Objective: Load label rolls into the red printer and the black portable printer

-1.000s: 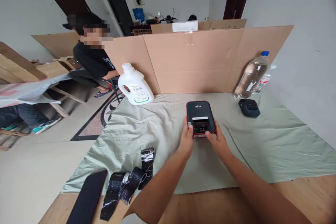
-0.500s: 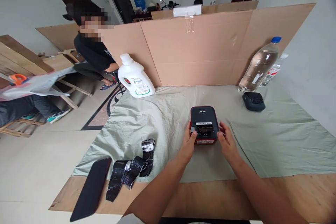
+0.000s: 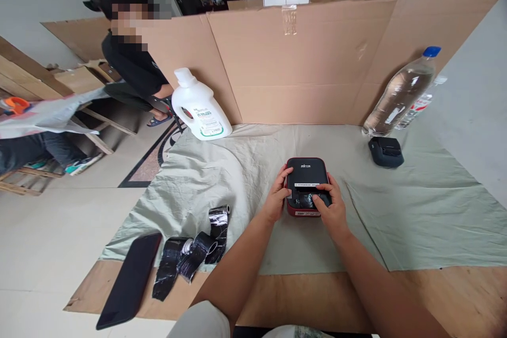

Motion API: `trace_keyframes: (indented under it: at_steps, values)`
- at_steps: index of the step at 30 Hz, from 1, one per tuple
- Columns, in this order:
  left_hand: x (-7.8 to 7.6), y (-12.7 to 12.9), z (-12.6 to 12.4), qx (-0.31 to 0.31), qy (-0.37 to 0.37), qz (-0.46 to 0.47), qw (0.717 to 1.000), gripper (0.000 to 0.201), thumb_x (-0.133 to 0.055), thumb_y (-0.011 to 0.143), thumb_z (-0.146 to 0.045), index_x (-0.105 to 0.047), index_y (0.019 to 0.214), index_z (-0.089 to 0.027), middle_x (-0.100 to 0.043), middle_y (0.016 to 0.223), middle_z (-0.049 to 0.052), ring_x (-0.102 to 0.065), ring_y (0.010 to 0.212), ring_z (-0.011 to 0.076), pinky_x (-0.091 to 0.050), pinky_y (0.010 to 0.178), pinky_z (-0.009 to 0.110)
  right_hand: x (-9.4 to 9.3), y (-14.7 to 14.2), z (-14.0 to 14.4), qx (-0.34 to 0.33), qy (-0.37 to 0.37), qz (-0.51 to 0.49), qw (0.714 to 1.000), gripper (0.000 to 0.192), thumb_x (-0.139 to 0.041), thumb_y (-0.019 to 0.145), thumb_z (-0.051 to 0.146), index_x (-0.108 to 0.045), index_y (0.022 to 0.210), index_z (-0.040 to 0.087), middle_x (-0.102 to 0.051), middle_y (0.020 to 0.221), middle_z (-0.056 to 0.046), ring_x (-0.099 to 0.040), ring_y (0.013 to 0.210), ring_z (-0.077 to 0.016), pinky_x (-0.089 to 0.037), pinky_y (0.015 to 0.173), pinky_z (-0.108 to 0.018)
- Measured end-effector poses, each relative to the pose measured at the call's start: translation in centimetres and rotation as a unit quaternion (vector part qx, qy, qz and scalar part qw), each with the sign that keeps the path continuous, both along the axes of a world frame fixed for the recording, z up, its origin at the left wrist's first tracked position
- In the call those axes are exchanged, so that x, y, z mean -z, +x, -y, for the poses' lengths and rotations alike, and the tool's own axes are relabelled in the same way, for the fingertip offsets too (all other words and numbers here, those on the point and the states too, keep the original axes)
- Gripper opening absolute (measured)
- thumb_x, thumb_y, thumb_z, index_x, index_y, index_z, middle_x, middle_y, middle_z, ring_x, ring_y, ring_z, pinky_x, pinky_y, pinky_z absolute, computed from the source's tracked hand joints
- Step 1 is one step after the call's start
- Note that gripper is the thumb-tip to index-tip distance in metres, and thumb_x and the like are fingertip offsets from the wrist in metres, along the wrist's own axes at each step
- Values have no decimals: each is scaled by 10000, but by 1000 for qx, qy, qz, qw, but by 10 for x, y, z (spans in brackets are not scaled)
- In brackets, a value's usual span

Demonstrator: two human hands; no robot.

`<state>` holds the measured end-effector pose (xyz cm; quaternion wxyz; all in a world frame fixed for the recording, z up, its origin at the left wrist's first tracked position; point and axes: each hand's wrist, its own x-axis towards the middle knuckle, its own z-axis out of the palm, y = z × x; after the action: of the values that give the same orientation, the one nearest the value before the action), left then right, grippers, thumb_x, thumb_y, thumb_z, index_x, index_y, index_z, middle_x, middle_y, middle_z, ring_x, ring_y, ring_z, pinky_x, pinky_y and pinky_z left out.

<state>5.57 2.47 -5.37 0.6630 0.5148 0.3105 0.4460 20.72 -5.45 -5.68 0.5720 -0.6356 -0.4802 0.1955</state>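
A black-topped, red-sided box-shaped device (image 3: 307,173), which looks like a small label printer, rests on the pale green cloth (image 3: 439,216). My left hand (image 3: 275,200) grips its left side, fingers along the edge and over the top. On the right, my right hand (image 3: 333,212) is closed on the device, its thumb and forefinger on the dark slot near the front edge. What lies under those fingertips is partly hidden. To the left, several curled strips of shiny black film (image 3: 194,256) lie partly on the cloth.
A white jug (image 3: 206,116), a large clear bottle (image 3: 404,95) and a smaller bottle (image 3: 423,105) stand before a cardboard screen (image 3: 304,68). A small black device (image 3: 386,152) sits at right, a flat black slab (image 3: 130,280) at front left. A person (image 3: 130,68) sits beyond.
My right hand has shifted from the device's right side onto its front slot. My left fingers have moved up its left edge. The whole view has tilted slightly.
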Motion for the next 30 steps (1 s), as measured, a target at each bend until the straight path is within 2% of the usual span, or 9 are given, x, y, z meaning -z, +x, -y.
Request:
trace_keyframes:
  at_steps: [6, 10, 14, 18, 21, 23, 25, 27, 30]
  values:
    - [2, 0, -3, 8, 9, -14, 1000, 725, -496, 611, -124, -519, 1318, -283, -220, 1586, -50, -255, 1438, 272, -334, 1134, 411, 2, -4, 0, -5, 35, -20, 999, 478, -573, 809, 341, -477, 1264, 226, -408, 1459, -115, -392, 1359, -252, -333, 1122, -494]
    - [-2, 0, -6, 23, 8, -18, 1000, 857, -520, 628, -123, -331, 1437, -333, -281, 1561, -37, -301, 1411, 265, -353, 1114, 433, 6, -6, -2, -1, 46, -56, 997, 654, -582, 803, 345, -341, 1400, 231, -391, 1468, -120, -400, 1352, -248, -354, 1116, -478]
    - [-4, 0, -7, 15, 19, -18, 1000, 961, -526, 611, -112, -194, 1481, -352, -195, 1591, -34, -186, 1457, 233, -328, 1125, 410, 9, -6, -2, -10, 39, -79, 996, 744, -584, 811, 376, -259, 1461, 217, -332, 1517, -131, -350, 1391, -262, -344, 1125, -483]
    - [-2, -1, -7, 19, 18, -44, 999, 816, -483, 621, -113, -347, 1410, -274, -330, 1529, 29, -327, 1392, 240, -403, 1053, 401, 13, -2, 0, -36, 71, -64, 995, 540, -563, 856, 442, -465, 1337, 217, -400, 1480, -113, -354, 1388, -277, -286, 1147, -526]
    - [-12, -3, -7, -47, 106, -152, 982, 600, -479, 660, -108, -521, 1245, -236, -477, 1397, 51, -440, 1293, 235, -400, 1043, 417, 21, 2, -1, -50, 122, -89, 987, 488, -468, 911, 504, -499, 1310, 223, -421, 1464, -105, -375, 1370, -281, -277, 1141, -549]
    - [-27, -1, -8, -109, 211, -249, 939, 413, -490, 722, -116, -600, 1108, -214, -572, 1260, 62, -491, 1219, 223, -387, 1048, 414, 27, 4, -4, -53, 141, -121, 981, 517, -403, 930, 546, -479, 1329, 226, -442, 1440, -106, -401, 1348, -278, -294, 1129, -554]
    - [-46, 7, -12, -96, 301, -347, 883, 295, -482, 795, -132, -637, 1035, -205, -642, 1135, 60, -548, 1128, 207, -402, 1023, 390, 31, 5, -7, -52, 151, -143, 977, 537, -373, 933, 572, -474, 1328, 223, -464, 1414, -110, -420, 1329, -277, -304, 1122, -553]
    - [-63, 20, -18, -6, 357, -459, 814, 280, -481, 834, -139, -652, 1046, -208, -682, 1098, 57, -591, 1067, 209, -413, 993, 388, 33, 6, -8, -51, 152, -147, 976, 530, -374, 933, 576, -490, 1305, 217, -472, 1404, -113, -428, 1321, -276, -308, 1121, -544]
    - [-79, 47, -29, 143, 385, -626, 663, 230, -551, 821, -165, -688, 1006, -174, -715, 1054, 98, -620, 1047, 268, -385, 989, 438, 34, 8, -9, -52, 152, -133, 978, 511, -379, 934, 567, -505, 1279, 213, -471, 1406, -120, -435, 1316, -277, -321, 1113, -535]
